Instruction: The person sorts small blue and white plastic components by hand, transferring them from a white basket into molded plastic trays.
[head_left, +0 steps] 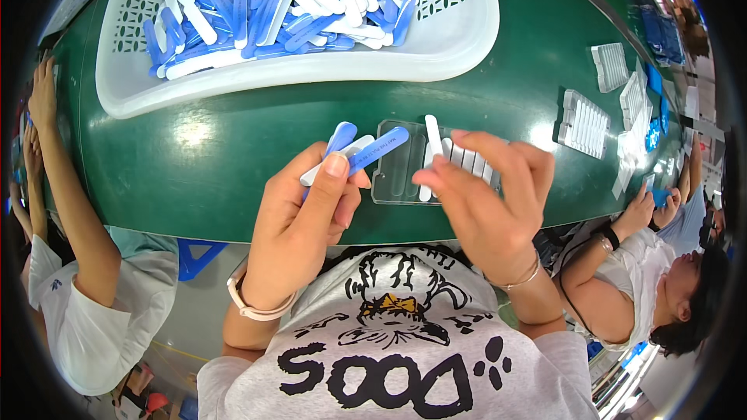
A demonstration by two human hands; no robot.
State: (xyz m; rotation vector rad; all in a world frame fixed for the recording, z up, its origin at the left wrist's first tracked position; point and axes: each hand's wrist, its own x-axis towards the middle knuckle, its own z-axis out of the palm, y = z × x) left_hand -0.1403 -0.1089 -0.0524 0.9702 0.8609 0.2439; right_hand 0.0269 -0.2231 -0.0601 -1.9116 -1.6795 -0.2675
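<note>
My left hand (299, 225) grips a small bunch of blue and white flat sticks (358, 148), fanned out above the green table (233, 148). My right hand (486, 194) pinches one white stick (433, 140) upright over a clear slotted tray (397, 175). The tray's right side holds several white sticks standing in slots, partly hidden by my fingers. Its left slots look bare.
A large white perforated basket (459, 47) heaped with blue and white sticks (288, 0) stands at the back. Filled clear trays (583, 124) lie at the right. One person sits at my left (85, 288), another at my right (646, 280).
</note>
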